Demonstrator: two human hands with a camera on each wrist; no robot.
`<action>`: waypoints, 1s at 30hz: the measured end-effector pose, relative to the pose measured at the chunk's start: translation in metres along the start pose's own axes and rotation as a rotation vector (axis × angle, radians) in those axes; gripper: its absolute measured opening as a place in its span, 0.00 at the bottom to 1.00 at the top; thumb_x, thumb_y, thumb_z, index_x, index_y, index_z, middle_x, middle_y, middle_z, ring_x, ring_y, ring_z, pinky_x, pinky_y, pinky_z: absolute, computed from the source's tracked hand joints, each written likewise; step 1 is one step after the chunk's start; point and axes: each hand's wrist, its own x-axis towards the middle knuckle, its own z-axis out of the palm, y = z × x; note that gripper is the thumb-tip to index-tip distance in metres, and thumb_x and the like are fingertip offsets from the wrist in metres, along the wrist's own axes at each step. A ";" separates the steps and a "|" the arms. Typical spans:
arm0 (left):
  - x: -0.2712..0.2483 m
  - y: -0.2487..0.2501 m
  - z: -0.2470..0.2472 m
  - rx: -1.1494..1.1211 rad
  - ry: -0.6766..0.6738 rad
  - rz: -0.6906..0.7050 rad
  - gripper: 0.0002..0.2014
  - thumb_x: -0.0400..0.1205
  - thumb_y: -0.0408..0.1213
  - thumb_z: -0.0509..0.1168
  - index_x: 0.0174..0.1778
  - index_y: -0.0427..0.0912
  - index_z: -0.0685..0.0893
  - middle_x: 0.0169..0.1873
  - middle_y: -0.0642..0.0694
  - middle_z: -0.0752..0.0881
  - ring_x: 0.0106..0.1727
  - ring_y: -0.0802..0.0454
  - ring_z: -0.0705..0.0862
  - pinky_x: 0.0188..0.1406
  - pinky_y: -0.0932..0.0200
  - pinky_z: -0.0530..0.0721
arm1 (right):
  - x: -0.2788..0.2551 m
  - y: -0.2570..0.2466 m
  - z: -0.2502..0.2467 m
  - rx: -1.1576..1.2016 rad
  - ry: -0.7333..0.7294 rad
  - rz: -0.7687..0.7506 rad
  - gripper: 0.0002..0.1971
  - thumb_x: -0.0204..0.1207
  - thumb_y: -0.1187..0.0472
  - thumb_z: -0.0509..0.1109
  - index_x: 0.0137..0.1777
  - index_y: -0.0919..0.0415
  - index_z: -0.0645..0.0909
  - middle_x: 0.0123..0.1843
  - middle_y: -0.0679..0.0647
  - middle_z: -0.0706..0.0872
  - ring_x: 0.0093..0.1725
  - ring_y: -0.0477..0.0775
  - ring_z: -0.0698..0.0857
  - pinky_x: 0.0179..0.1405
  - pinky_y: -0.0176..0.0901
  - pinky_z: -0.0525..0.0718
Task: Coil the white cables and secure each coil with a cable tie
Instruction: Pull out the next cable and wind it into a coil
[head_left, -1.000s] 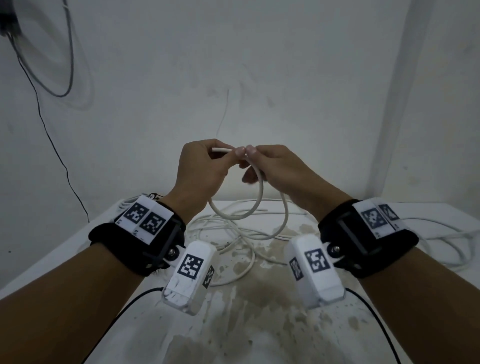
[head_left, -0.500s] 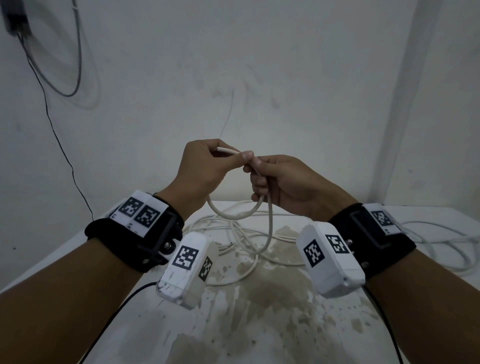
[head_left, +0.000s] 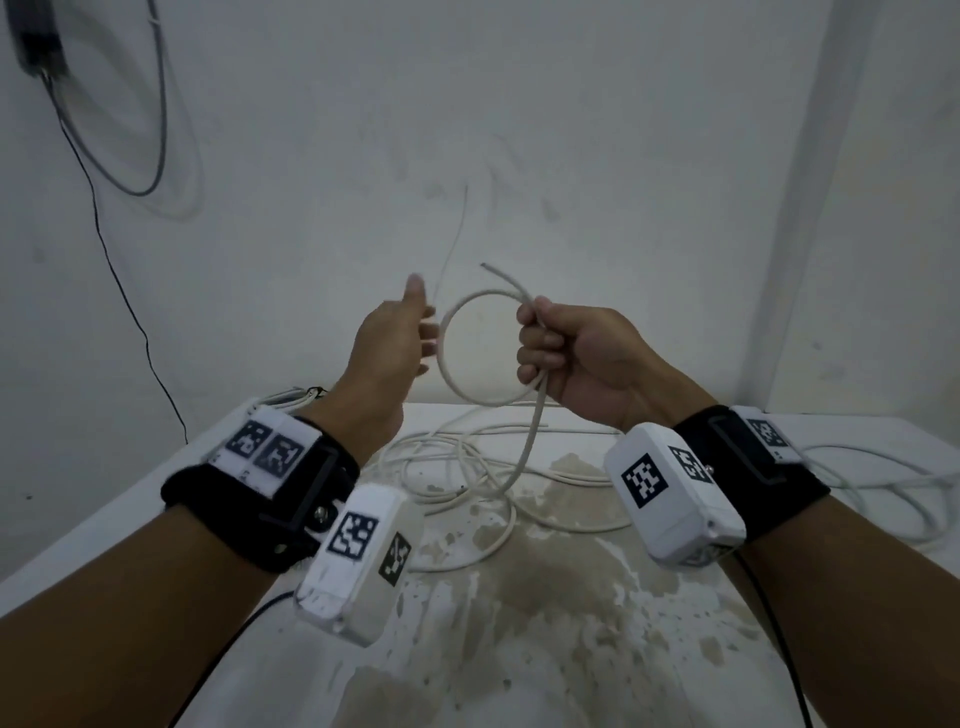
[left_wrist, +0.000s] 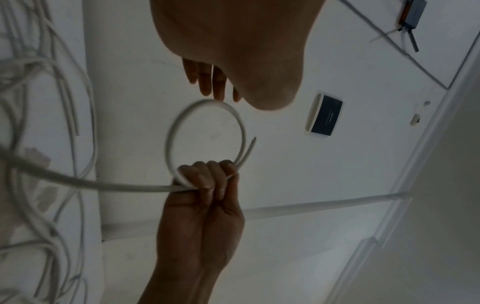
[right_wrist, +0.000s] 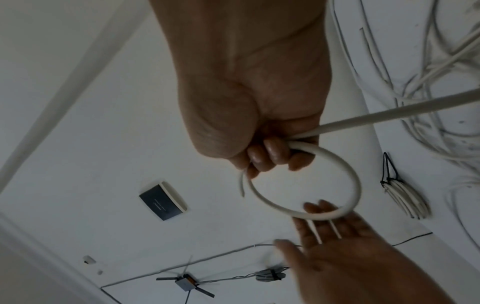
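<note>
My right hand (head_left: 540, 348) grips a white cable (head_left: 452, 379) in a fist, holding one round loop of it in the air above the table. The cable's cut end (head_left: 488, 267) sticks up past the fist, and its long tail (head_left: 530, 447) hangs down to the table. The same loop (left_wrist: 179, 127) (right_wrist: 345, 170) and the fist (left_wrist: 207, 176) (right_wrist: 270, 154) appear in both wrist views. My left hand (head_left: 415, 332) is open, fingers straight, just left of the loop and holding nothing; its fingertips (left_wrist: 215, 90) (right_wrist: 319, 207) lie close to the loop's rim.
A tangle of loose white cables (head_left: 467, 467) lies on the stained white table (head_left: 519, 623), with more cables (head_left: 883, 483) at the right. A tied coil (right_wrist: 405, 197) lies at the table's far left. The walls stand close behind and to the right.
The left hand has let go of the cable and opened, moving left. The right hand now holds the loop alone in a fist and has raised it, with the cut end pointing up.
</note>
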 end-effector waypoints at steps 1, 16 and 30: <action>-0.003 -0.007 0.000 0.021 0.030 -0.074 0.20 0.89 0.54 0.55 0.41 0.44 0.80 0.36 0.47 0.83 0.35 0.52 0.80 0.40 0.55 0.79 | 0.002 -0.001 -0.001 0.038 0.031 -0.020 0.15 0.90 0.58 0.54 0.42 0.60 0.75 0.27 0.47 0.63 0.25 0.45 0.61 0.32 0.38 0.74; -0.013 -0.022 0.034 -0.571 0.029 -0.457 0.13 0.86 0.21 0.51 0.39 0.34 0.74 0.27 0.38 0.82 0.32 0.46 0.81 0.42 0.50 0.89 | 0.002 0.032 -0.001 0.168 0.375 -0.255 0.17 0.91 0.58 0.54 0.40 0.59 0.74 0.22 0.48 0.64 0.21 0.47 0.62 0.27 0.40 0.74; -0.034 -0.040 0.082 -0.282 0.049 -0.214 0.15 0.87 0.29 0.56 0.41 0.39 0.86 0.38 0.44 0.85 0.37 0.51 0.84 0.43 0.53 0.89 | -0.015 0.024 -0.039 0.253 0.435 -0.287 0.17 0.91 0.59 0.53 0.38 0.59 0.73 0.21 0.47 0.63 0.20 0.46 0.61 0.25 0.38 0.72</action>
